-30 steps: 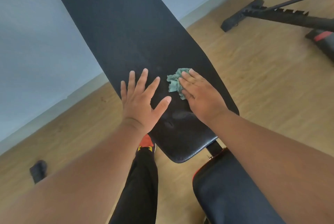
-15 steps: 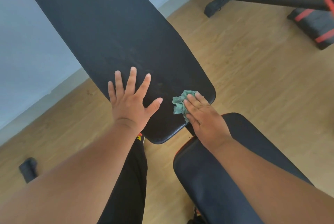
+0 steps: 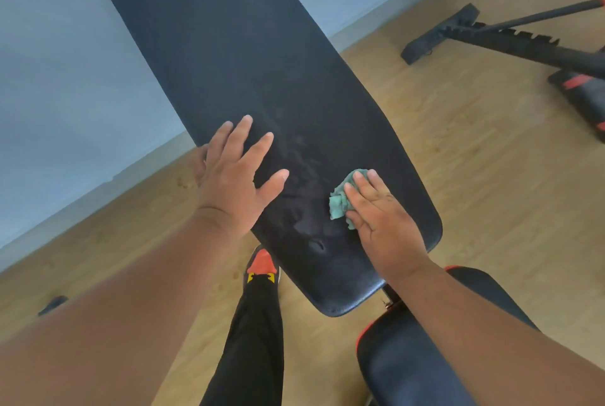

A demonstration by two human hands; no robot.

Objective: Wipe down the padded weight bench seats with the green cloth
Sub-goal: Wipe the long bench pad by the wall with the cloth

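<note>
Wood floor (image 3: 474, 192), pale wall (image 3: 65, 78) behind. Long black pad (image 3: 229, 45) runs away from the seat (image 3: 402, 373). Left hand (image 3: 234, 176) lies flat on the pad's left edge, fingers spread, probably bracing it. Right hand (image 3: 383, 225) presses the cloth (image 3: 339, 204) onto the pad's lower right, fingers straight and close together. Cloth is green, crumpled small, half under the fingers. Smears beside it look damp.

Crumpled green cloth (image 3: 340, 201) — on black bench pad (image 3: 248, 78)

Two hands (image 3: 234, 186) (image 3: 384, 228), two benches (image 3: 245, 61) (image 3: 523, 47), one cloth (image 3: 340, 204)
</note>
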